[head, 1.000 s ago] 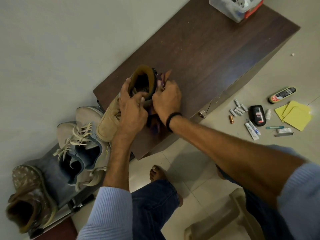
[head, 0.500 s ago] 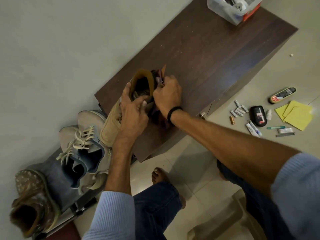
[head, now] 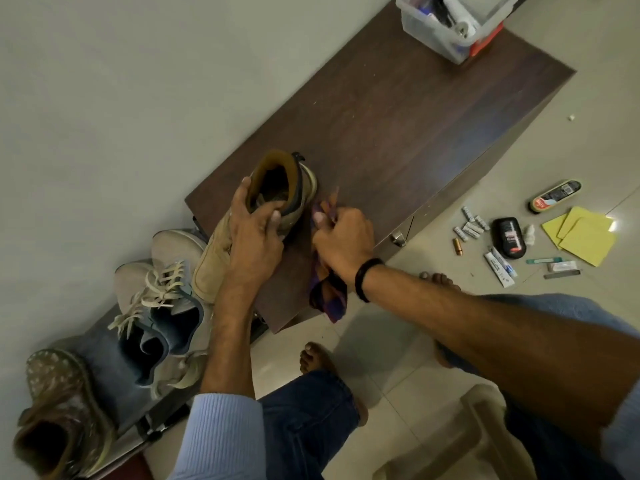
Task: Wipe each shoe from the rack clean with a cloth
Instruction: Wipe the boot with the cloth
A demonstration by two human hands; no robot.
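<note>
Change: the right hand (head: pixel 343 237) and its cloth (head: pixel 329 292) have come off the heel of the tan shoe (head: pixel 213 261), where they pressed half a second ago, and now sit just beside it with a gap showing.
Left hand (head: pixel 256 233): fingers clamped on the tan shoe at its collar, the thumb reaching into the opening.
Right hand, grip: fingers curled round the bunched cloth, which hangs below the wrist over the table (head: pixel 398 126) edge.
Tan shoe, place: at the near left end of the table, toe pointing past the edge toward the rack (head: pixel 104 344); whether the sole rests on the table is hidden by the hand.
Hidden: the brown spotted shoe (head: pixel 59 407) is cut by the frame corner; the clear box (head: pixel 446 32) is cut at the top, contents unreadable.
Shoes, count: four, made up of one tan, two grey laced sneakers (head: pixel 166 296) and one brown spotted.
Floor, count: two polish containers (head: pixel 509 237), two tubes (head: pixel 498 265); overlapping yellow sheets (head: pixel 585 237) and small batteries (head: pixel 469 225) too small to count.
</note>
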